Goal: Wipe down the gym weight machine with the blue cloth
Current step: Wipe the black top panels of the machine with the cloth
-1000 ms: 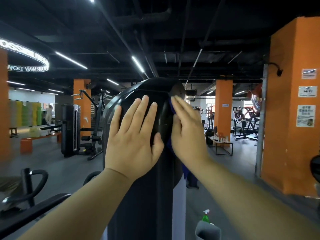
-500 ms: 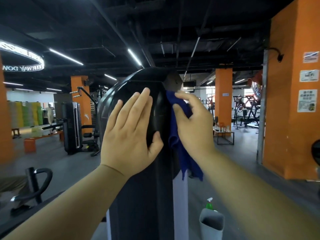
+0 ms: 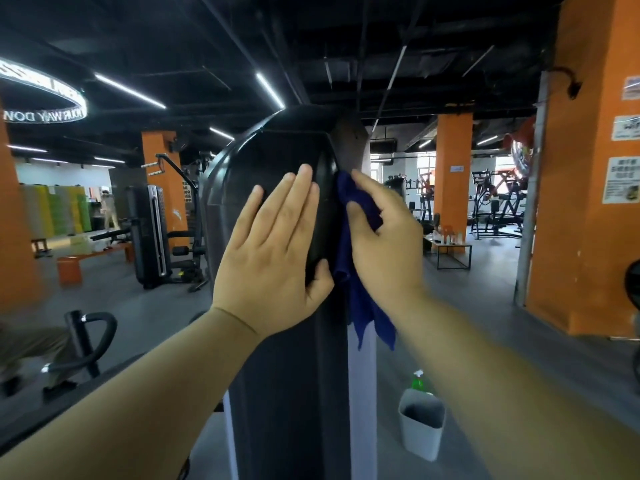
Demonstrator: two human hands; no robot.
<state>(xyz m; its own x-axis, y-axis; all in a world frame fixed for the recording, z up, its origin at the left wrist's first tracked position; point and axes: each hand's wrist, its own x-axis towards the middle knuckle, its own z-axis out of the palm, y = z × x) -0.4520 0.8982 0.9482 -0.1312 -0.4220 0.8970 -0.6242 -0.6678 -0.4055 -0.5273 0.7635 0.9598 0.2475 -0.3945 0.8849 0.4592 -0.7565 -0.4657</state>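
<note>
The left hand (image 3: 273,251) lies flat with fingers straight and together on the front of the tall weight machine (image 3: 277,157), on its glossy black rounded shroud, thumb hooked towards the right edge. It grips nothing and seems to act as a brace. Just beside it, the right hand (image 3: 384,251) is curled round a soft dark blue cloth (image 3: 363,313), pressing the bunched part against the shroud's right edge while a loose tail hangs below the wrist.

The step in hand looks like wiping that side edge near the top. To do it well, the cloth wants spreading flatter under the palm so more fabric meets the surface. Strokes should run down the seam with steady pressure and overlap. The bracing hand ought to shift so the patch beneath it gets wiped too. The hanging tail could snag or leave streaks, so gather it in.

On the floor beyond stands a pale grey plastic bin (image 3: 420,431) with a green spray bottle (image 3: 419,382) in it. Farther off are an orange square pillar (image 3: 453,168) and dark exercise frames (image 3: 495,202).
</note>
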